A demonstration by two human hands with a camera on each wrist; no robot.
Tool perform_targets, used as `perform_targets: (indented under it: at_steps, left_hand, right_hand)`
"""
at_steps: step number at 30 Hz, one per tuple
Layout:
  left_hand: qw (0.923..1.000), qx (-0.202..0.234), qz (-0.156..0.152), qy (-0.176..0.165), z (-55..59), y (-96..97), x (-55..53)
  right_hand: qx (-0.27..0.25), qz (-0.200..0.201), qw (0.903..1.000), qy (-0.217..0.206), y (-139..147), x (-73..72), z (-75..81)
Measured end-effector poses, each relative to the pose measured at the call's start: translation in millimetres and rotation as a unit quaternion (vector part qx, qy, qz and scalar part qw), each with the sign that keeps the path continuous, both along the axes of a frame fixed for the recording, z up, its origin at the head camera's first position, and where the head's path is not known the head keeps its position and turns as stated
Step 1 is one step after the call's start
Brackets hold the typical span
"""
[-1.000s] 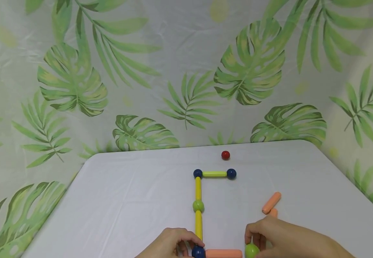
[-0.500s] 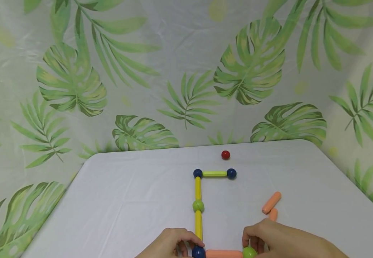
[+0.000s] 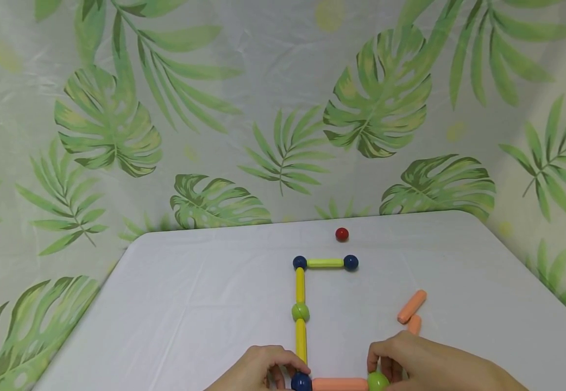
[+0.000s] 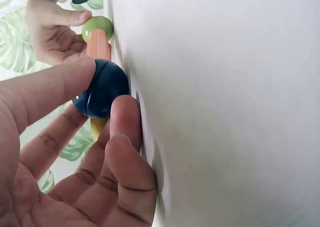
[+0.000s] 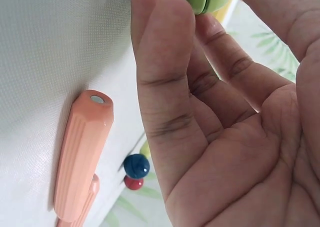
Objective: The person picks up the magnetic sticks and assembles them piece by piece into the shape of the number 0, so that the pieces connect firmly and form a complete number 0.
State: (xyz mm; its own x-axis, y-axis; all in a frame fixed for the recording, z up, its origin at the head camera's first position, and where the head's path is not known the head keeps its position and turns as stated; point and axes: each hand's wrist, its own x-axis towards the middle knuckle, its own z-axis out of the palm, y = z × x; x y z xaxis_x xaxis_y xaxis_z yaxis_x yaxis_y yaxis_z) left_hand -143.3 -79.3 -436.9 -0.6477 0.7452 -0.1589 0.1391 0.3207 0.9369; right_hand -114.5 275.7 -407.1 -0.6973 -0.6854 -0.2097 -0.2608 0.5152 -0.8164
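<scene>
At the bottom of the head view, my left hand (image 3: 268, 366) grips a dark blue ball (image 4: 107, 89) between thumb and fingers. My right hand (image 3: 425, 361) pinches a lime green ball (image 3: 378, 381). An orange magnetic rod (image 3: 340, 384) lies between the two balls, its ends against both. From the blue ball a yellow rod (image 3: 301, 342) runs away from me to another green ball (image 3: 300, 311). A second yellow rod (image 3: 300, 285) continues to a blue ball (image 3: 300, 263), then a light green rod (image 3: 325, 263) leads right to one more blue ball (image 3: 351, 263).
A red ball (image 3: 342, 234) sits by itself near the back edge of the white table (image 3: 205, 304). Two loose orange rods, the farther rod (image 3: 412, 306) and the nearer rod (image 3: 414, 325), lie just beyond my right hand. A leaf-patterned cloth (image 3: 283, 108) hangs behind.
My right hand has moved slightly left, bringing the green ball up against the free end of the orange rod. My left hand has stayed on the blue ball.
</scene>
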Motion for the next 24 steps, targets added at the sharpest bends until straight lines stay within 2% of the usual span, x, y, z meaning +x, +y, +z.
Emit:
perform_targets:
  at_steps: [2, 6, 11, 13, 16, 18, 20, 24]
  left_hand:
    - [0.9999, -0.008, -0.006, 0.005, 0.5, -0.1, -1.5]
    - [0.9980, -0.041, -0.025, 0.042, 5.3, 0.1, -4.4]
    - [0.9899, -0.073, -0.029, 0.118, 17.9, 3.7, -2.5]
    - [0.9828, -0.090, -0.035, 0.157, 23.3, 6.3, -1.8]
    - [0.9696, -0.113, -0.049, 0.212, 29.2, 11.6, -1.9]
    - [0.9592, -0.121, -0.063, 0.247, 31.5, 15.5, -2.6]
    - [0.9521, -0.123, -0.073, 0.270, 33.5, 19.3, -2.9]
    - [0.9424, -0.132, -0.090, 0.294, 36.2, 26.8, -2.7]
  right_hand:
    - [-0.001, -0.004, 1.0000, -0.007, 0, 0.2, 0.7]
    - [0.017, -0.017, 0.9997, 0.003, 2, -0.3, 5.0]
    - [0.049, -0.013, 0.9943, 0.094, 18, -12.9, 13.6]
    - [0.056, -0.010, 0.9891, 0.136, 28, -21.2, 16.5]
    - [0.078, -0.030, 0.9809, 0.176, 42, -33.3, 19.8]
    - [0.096, -0.045, 0.9715, 0.212, 52, -40.8, 19.8]
    - [0.116, -0.059, 0.9614, 0.243, 60, -47.8, 19.1]
    - [0.148, -0.082, 0.9480, 0.270, 74, -57.5, 15.6]
